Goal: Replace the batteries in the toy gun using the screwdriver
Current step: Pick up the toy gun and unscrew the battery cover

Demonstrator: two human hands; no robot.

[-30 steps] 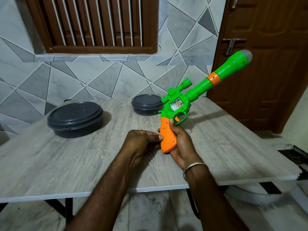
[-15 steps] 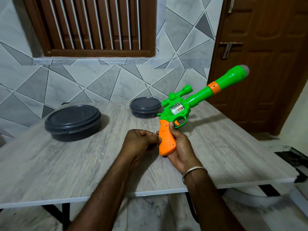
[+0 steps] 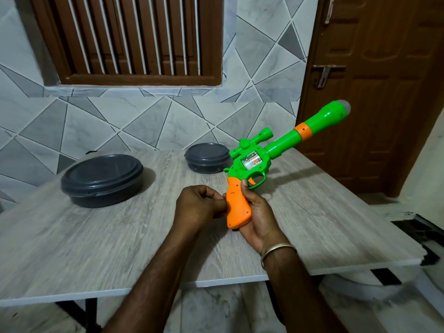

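A green toy gun (image 3: pixel 276 150) with an orange grip and an orange ring on its barrel is held above the table, barrel pointing up and to the right. My right hand (image 3: pixel 258 213) grips the orange handle from underneath, thumb near the trigger guard. My left hand (image 3: pixel 198 205) sits against the left side of the handle with its fingers curled, fingertips touching the orange plastic. I cannot tell whether the left hand holds anything small. No screwdriver or batteries are in view.
The grey wood-grain table (image 3: pixel 96 248) carries a large dark lidded container (image 3: pixel 102 180) at the left and a smaller one (image 3: pixel 207 157) behind the gun. A tiled wall and a shuttered window stand behind; a brown door (image 3: pixel 384 92) is at the right.
The gun has tilted lower, its barrel dropping a little. Both hands stay on the handle in nearly the same place.
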